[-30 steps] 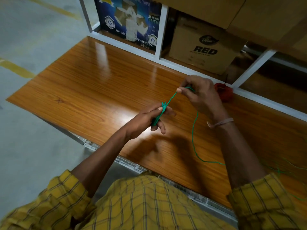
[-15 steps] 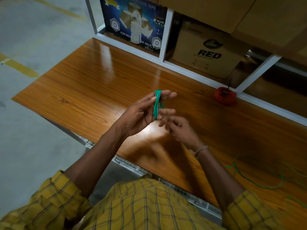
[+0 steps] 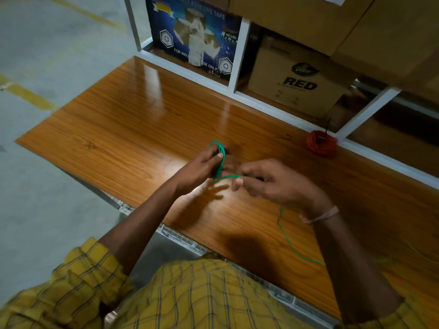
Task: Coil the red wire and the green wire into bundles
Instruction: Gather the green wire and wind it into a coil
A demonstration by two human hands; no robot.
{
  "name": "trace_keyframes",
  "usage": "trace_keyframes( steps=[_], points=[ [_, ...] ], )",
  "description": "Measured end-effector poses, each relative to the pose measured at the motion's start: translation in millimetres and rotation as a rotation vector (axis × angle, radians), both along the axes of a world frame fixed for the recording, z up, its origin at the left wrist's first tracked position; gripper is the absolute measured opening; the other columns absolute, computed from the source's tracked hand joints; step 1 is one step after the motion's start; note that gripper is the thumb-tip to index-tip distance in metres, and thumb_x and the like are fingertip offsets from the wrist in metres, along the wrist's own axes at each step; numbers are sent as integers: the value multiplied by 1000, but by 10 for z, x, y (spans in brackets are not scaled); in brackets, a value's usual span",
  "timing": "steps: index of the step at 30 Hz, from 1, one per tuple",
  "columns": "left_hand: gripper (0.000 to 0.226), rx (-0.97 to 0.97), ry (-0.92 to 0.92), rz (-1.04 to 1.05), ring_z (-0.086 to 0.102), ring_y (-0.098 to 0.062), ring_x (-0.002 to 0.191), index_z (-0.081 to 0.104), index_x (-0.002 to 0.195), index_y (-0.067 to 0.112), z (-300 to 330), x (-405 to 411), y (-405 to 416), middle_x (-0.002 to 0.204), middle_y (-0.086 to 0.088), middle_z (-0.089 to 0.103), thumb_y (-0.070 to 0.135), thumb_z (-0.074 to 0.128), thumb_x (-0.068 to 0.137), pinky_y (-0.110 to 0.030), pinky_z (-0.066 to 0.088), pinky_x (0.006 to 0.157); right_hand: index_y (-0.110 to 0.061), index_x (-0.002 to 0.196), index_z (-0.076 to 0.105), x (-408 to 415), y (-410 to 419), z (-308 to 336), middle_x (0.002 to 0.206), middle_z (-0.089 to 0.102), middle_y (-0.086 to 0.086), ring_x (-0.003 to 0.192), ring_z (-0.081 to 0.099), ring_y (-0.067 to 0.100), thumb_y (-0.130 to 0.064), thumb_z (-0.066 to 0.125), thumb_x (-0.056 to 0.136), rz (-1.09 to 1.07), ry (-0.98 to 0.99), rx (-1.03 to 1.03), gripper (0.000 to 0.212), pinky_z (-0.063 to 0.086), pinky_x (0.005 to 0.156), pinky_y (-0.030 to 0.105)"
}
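Above the middle of the wooden table (image 3: 133, 129), my left hand (image 3: 202, 168) holds several loops of the green wire (image 3: 221, 160) wound around its fingers. My right hand (image 3: 275, 184) pinches the same wire just right of the loops, at their lower end. The loose green tail (image 3: 288, 243) drops below my right wrist and trails off across the table to the right. A red wire bundle (image 3: 322, 143), coiled, lies at the table's back edge on the right, apart from both hands.
A white shelf frame (image 3: 237, 58) runs along the table's far edge, holding a blue tape box (image 3: 192, 36) and a brown carton marked RED (image 3: 297, 77). Grey concrete floor (image 3: 47, 55) with yellow lines lies to the left.
My right hand swung from behind the loops down under them and now sits at their right, drawing the wire around. The left hand kept the loops. The view shifted slightly.
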State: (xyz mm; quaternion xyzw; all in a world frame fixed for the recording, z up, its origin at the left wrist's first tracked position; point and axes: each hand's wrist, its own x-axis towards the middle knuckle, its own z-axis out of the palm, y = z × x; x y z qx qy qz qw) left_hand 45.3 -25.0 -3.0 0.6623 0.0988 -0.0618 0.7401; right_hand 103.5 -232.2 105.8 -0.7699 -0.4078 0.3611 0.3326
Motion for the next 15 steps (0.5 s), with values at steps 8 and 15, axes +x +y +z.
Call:
trace_keyframes(
  steps=[8, 15],
  points=[
    [36, -84, 58, -149, 73, -52, 108, 52, 146, 6, 87, -231, -116, 146, -4, 66, 15, 35, 116, -27, 49, 66, -15, 99, 74, 624, -43, 122, 78, 59, 1, 73, 52, 10, -27, 62, 104, -234, -231, 225, 18, 42, 65, 26],
    [43, -216, -82, -212, 73, -29, 70, 56, 141, -4, 163, -319, -138, 143, -20, 66, 9, 28, 111, -20, 35, 48, -7, 95, 71, 799, 125, -553, 84, 60, 9, 77, 51, 15, -30, 69, 99, -555, -205, 276, 23, 41, 70, 34]
  ],
)
